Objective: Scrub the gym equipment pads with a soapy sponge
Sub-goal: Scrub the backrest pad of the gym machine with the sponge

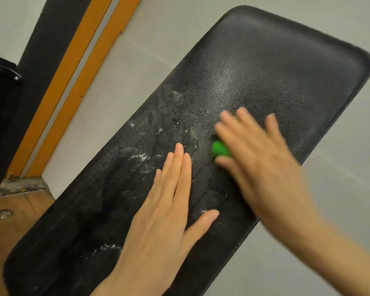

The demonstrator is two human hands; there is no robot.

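Observation:
A long black textured bench pad runs diagonally from lower left to upper right, streaked with white soap foam along its middle. My right hand is blurred with motion and presses a green sponge onto the pad; only a small green corner shows under the palm. My left hand lies flat on the pad with fingers together and thumb spread, holding nothing.
Light grey floor tiles surround the pad. Two orange stripes and a black band run along the left. A dark object stands at the far left edge, with a brown floor patch below it.

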